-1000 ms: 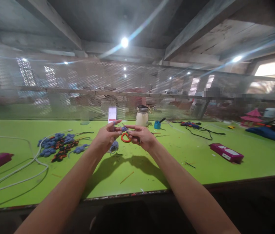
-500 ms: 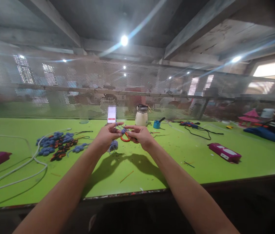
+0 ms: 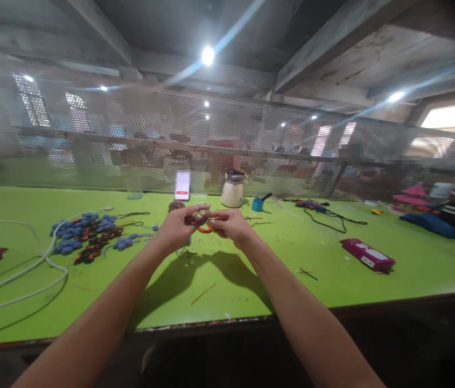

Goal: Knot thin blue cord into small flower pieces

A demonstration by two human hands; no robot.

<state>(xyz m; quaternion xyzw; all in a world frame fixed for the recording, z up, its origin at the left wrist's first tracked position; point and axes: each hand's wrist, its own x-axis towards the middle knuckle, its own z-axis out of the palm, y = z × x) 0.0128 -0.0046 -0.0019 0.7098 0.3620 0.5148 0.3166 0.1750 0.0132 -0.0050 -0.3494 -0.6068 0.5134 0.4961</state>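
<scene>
Both hands meet over the table, and the grip of each is a close pinch: the thumb and fingers of the left hand [image 3: 179,225] and of the right hand [image 3: 231,223] come together on a small blue yarn piece [image 3: 202,220], mostly hidden by the fingers. An orange loop [image 3: 205,229] shows just below it, between the hands; whether the fingers touch it is hard to tell

Beside the left hand, on its far side, sits a brownish yarn ball [image 3: 176,205], and behind that a phone [image 3: 182,186] stands upright with its screen lit. To the right of the phone are a cream flask [image 3: 232,191] with a dark lid and a small blue pot [image 3: 257,205] with a black stick leaning out

Left of the hands, blue crocheted flowers [image 3: 68,246] and orange-and-black ones lie in a loose pile, with a white cable [image 3: 51,261] running past. Well to the right, a magenta power strip [image 3: 368,255] rests on the green table [image 3: 251,293], and a perforated screen [image 3: 211,143] stands along the far edge
</scene>
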